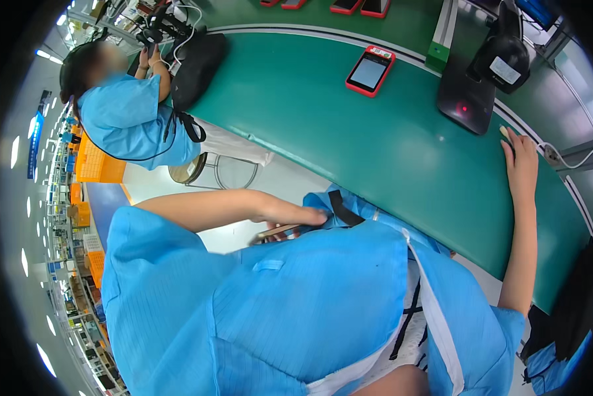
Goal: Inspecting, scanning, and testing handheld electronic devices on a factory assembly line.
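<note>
My left hand (290, 218) is closed around a slim flat thing with a tan edge (275, 231), low beside the blue smock (310, 284). The smock and my fingers hide most of that thing, so its kind is unclear. On the right, my right hand (522, 158) rests on the green bench mat (408, 165), fingers stretched forward. A small cream-coloured tip (505, 132) shows at its fingertips; whether it is a finger cover or a loose piece, I cannot tell. Farther off lies a red handheld terminal (371, 70), screen up, touched by neither hand.
A black scanner (504, 63) stands over a dark base (465, 105) with a red light. A white cable (577, 158) runs by my right hand. A co-worker (122, 112) works at the left beside a black bag (201, 69). A stool (187, 169) and orange crates (98, 162) are beyond.
</note>
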